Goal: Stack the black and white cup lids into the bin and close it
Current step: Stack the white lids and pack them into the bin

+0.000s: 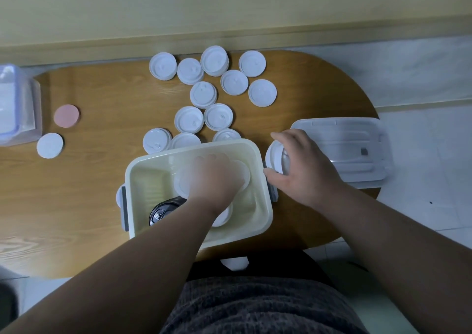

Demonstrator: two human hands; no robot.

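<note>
- The cream translucent plastic bin (264, 206) sits open at the near edge of the oval wooden table (89, 185).
- The left hand (214, 177) reaches down inside it, fingers over a pile of round white plastic cup lids (182, 184); motion blur hides whether they grip anything.
- A stack of black cup lids (163, 211) lies in the bin's near-left corner, beside that wrist.
- The right hand (304, 170) hovers just outside the bin's right rim, thumb and fingers clamped round a short stack of white lids (274, 160) turned on edge.
- Many loose white lids (218, 117) are scattered beyond the bin.
- The clear rectangular bin cover (342, 149) lies flat on the right.
</note>
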